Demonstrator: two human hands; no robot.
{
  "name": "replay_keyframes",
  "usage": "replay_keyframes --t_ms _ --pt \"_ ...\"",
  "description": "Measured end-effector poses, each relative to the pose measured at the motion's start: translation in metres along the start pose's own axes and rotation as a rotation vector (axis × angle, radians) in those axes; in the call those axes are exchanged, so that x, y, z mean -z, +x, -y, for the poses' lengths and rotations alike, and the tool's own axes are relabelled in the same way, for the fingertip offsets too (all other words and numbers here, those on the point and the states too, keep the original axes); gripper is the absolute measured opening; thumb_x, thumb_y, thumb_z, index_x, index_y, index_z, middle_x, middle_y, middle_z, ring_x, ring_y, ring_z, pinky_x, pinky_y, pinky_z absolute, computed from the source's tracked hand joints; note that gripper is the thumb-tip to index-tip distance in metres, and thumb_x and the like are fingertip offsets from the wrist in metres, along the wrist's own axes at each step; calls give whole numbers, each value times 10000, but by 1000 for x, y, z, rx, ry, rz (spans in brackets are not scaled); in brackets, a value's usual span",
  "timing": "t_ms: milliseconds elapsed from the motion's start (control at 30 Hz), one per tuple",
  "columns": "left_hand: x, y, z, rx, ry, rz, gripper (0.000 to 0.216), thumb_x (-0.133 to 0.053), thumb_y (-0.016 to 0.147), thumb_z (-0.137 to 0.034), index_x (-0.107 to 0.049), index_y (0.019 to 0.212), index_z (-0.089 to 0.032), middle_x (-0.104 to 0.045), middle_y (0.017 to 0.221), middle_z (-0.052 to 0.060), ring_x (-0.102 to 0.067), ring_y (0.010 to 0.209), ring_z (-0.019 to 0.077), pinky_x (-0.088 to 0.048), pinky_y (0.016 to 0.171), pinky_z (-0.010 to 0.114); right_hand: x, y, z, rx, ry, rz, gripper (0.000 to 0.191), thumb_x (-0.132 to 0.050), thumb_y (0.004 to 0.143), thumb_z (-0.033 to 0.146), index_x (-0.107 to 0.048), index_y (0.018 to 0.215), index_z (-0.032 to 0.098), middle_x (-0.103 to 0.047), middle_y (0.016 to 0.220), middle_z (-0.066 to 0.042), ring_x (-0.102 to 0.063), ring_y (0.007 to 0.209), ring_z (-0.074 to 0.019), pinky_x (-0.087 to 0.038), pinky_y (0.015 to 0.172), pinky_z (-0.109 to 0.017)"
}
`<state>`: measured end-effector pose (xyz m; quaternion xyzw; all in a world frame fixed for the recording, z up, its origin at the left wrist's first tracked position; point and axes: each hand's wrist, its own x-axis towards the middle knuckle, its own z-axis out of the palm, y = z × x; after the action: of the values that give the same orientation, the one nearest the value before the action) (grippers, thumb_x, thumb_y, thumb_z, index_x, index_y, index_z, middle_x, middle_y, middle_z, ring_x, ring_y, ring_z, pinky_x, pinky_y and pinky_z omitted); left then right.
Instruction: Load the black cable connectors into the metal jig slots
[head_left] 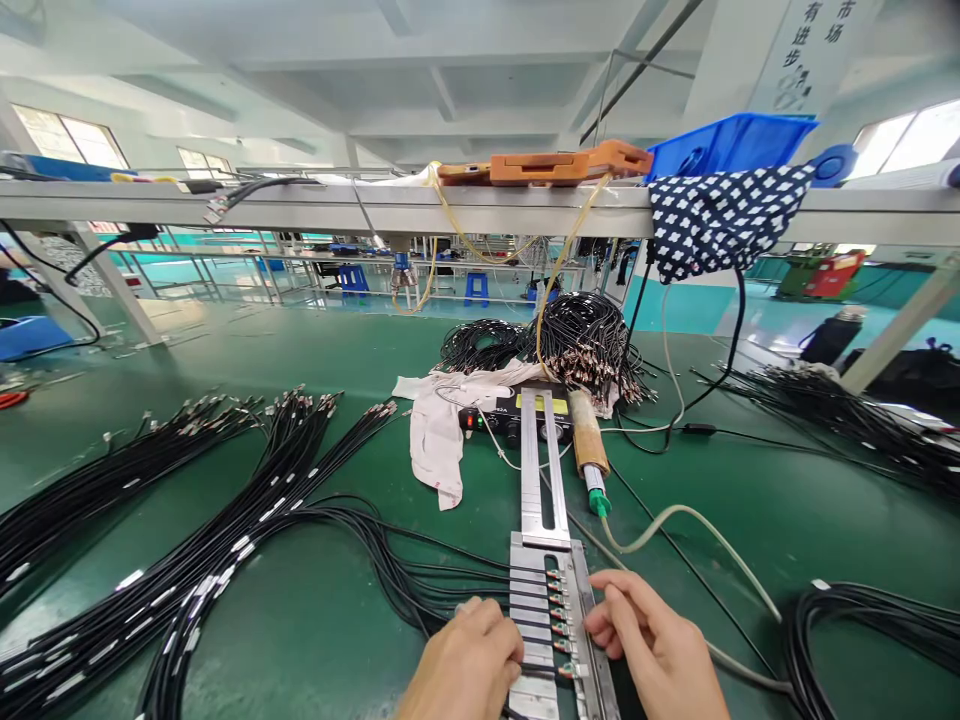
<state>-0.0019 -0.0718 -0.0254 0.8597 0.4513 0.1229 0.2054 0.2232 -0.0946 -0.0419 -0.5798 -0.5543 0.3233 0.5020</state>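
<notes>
Both hands are down on the metal jig [551,600] at the near edge of the green bench [322,620]. The left hand [466,668] is laid over the cable ends [536,610] where they enter the slotted plate, fingers curled and pressing on them rather than closed round anything. The right hand [654,650] is set against the jig's right rail, fingertips resting on the metal by the terminals [556,612]; nothing is gripped, it is only touched. The cables are seated side by side in the slots, so each tip appears to be kept level and evenly spaced in a row, and the hands seem to be placed either side to steady that row.

From the jig the wires are fanned leftward into the long cable bundle [225,540] spread across the bench. Beyond the jig, a wooden-handled iron [589,445] is parked just beside the rail, tip towards the worker, within easy reach. A white cloth [442,430] is draped by the control box [510,415], with a heap of finished-looking coils [585,345] behind it.

On the shelf above, a blue bin [727,145] is seen; its contents cannot be made out. A spotted cloth [720,220] is hung over the shelf edge beneath it.
</notes>
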Motion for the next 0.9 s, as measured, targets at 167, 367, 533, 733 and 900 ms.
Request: replay_keyframes --t_ms 167,367,533,733,900 --pt "-13 0 5 -129 204 -29 166 -567 841 -26 -601 822 -188 -571 860 14 -519 787 185 -446 755 288 4 -2 -1 25 -36 -16 457 -468 960 610 -678 1012 207 -717 693 -42 -669 589 -191 -556 572 -247" --pt "0 -6 -4 -208 272 -93 84 -571 903 -110 -568 855 -178 -550 908 44 -489 833 207 -441 725 289 1 -6 9 47 -57 -80 415 -471 960 585 -687 986 231 -704 674 -15 -659 580 -188 -532 586 -250" --pt "2 -5 -9 -254 365 -157 155 -504 907 -38 -562 845 -167 -545 890 50 -483 826 205 -438 716 285 -6 -12 16 71 -44 -154 349 -479 971 530 -679 979 245 -686 664 12 -640 581 -167 -506 616 -234" --pt "-2 0 -7 -283 310 -163 151 -517 850 -23 -547 826 -168 -526 864 43 -464 785 195 -435 711 294 -2 -12 15 192 -103 -145 255 -472 998 434 -668 1010 272 -690 671 37 -647 569 -149 -515 609 -204" --pt "-6 6 -3 -218 212 -37 123 -543 824 -36 -572 824 -156 -554 847 48 -493 787 201 -441 733 309 6 -9 14 361 -246 -4 182 -481 1001 321 -649 1054 274 -722 722 32 -693 588 -154 -543 593 -185"
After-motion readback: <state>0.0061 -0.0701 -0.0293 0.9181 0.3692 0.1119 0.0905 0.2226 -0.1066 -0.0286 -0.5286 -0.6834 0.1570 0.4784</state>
